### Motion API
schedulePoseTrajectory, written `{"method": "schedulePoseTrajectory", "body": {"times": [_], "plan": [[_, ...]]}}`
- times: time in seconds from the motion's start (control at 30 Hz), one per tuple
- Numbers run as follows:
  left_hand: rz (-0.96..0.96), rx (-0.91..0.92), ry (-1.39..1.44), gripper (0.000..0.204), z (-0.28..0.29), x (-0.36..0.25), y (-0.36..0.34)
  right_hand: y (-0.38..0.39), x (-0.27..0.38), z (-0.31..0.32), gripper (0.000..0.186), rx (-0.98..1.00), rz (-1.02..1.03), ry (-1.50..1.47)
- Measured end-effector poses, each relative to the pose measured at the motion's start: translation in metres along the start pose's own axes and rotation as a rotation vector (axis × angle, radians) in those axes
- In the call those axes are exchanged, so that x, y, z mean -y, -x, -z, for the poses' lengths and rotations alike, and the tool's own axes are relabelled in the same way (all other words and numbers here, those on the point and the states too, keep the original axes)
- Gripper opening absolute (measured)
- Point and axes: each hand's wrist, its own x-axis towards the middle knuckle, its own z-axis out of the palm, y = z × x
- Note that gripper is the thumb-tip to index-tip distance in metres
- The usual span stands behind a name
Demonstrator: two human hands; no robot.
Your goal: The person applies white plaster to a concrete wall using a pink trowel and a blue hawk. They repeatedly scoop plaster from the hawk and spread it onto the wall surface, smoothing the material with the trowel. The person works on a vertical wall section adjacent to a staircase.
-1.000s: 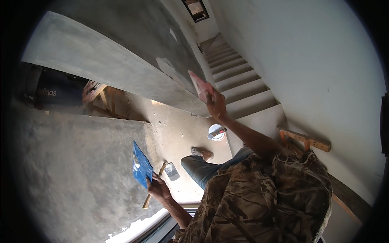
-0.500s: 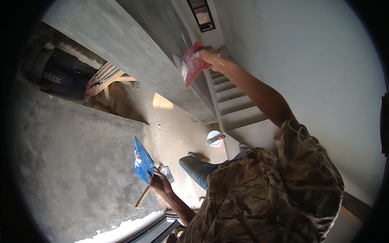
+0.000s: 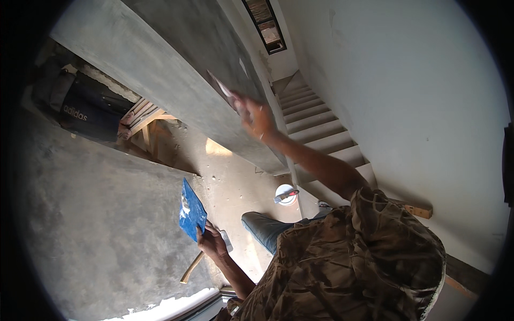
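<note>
My left hand (image 3: 212,242) grips a blue plastic putty spreader (image 3: 193,211) by its lower edge, with a dab of white paste on its face. At the upper middle, my right hand (image 3: 254,116) is closed around a red putty spreader (image 3: 229,95), blurred and seen nearly edge-on. Its blade is at the grey plastered face (image 3: 198,48) of a long slanting beam or wall; whether it touches, I cannot tell. Close behind my left hand is a tool with a wooden handle (image 3: 191,268) and a flat grey head, partly hidden.
Below stands a white bucket (image 3: 286,199) with a red-handled scraper (image 3: 286,196) across it. Stairs (image 3: 321,125) run beside a pale wall (image 3: 407,107). At left are a broad grey surface (image 3: 107,224), a dark backpack (image 3: 88,104) and wooden framing (image 3: 145,122).
My right hand has swung left with the red spreader, which has turned from face-on to nearly edge-on. The left hand still holds the blue spreader, almost unmoved. The view has shifted slightly.
</note>
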Motion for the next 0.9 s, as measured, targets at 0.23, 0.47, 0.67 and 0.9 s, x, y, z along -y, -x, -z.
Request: {"method": "schedulePoseTrajectory", "body": {"times": [0.23, 0.47, 0.67, 0.9], "plan": [[-0.085, -0.052, -0.176, 0.032, -0.005, -0.011, 0.009, 0.073, -0.09, 0.018, 0.031, 0.032, -0.34, 0.045], [-0.078, -0.002, -0.195, 0.032, -0.018, -0.002, 0.011, -0.018, -0.14, 0.014, 0.017, 0.355, -0.692, -0.47], [-0.102, 0.026, -0.091, 0.034, -0.004, -0.006, 0.01, -0.138, 0.014, 0.042, 0.034, 0.391, -0.686, -0.54], [-0.037, 0.113, 0.006, 0.033, 0.012, 0.001, -0.006, -0.201, 0.118, 0.084, 0.026, 0.231, -0.298, -0.506]]}}
